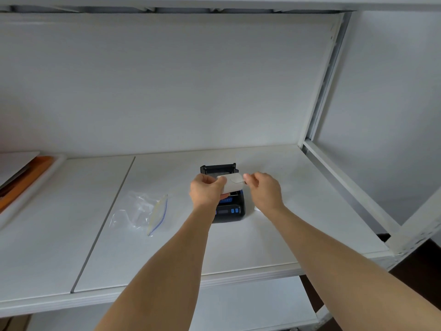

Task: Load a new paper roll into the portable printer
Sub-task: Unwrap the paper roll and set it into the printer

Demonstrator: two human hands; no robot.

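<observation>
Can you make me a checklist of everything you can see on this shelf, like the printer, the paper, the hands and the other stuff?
Surface: white shelf board, with a seam running down its left part.
Job's things: black portable printer stands on the shelf with its lid open; white paper roll is held above it, not yet inside.
Clutter: clear zip bag lies flat left of the printer; it looks empty.
Hands: left hand grips the roll; right hand pinches the roll's loose end.
Cables: nothing seen.
Surroundings: white back wall, metal shelf frame at right, tray with orange things at far left, lower shelf below.
</observation>
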